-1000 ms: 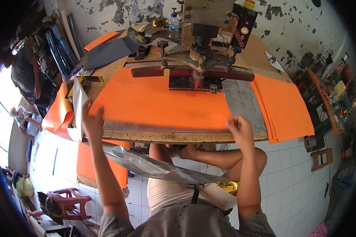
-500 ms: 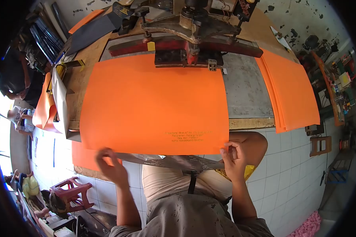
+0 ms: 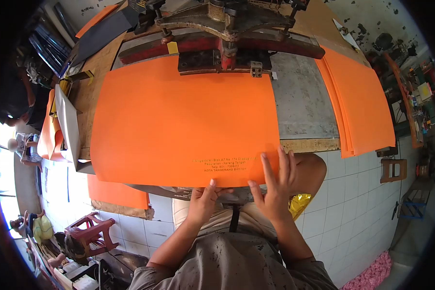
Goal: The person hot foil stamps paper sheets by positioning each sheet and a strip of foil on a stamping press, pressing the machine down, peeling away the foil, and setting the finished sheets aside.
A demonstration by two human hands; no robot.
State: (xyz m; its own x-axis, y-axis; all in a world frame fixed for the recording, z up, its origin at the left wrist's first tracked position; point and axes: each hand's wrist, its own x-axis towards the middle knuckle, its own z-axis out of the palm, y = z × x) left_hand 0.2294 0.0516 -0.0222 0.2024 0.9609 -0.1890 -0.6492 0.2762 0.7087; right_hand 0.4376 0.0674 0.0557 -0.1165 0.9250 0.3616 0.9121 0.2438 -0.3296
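Both hands have shifted inward: left hand (image 3: 203, 200) pinches orange sheet (image 3: 179, 121), right hand (image 3: 274, 186) spread flat.

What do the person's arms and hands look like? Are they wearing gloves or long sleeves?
No gloves: both hands are bare, the left hand and the right hand. No rings, watch or bracelets show. The arms are bare up to short sleeves of a grey-brown shirt that is speckled with small dark spots. The fingers are slim, and the nails look short.
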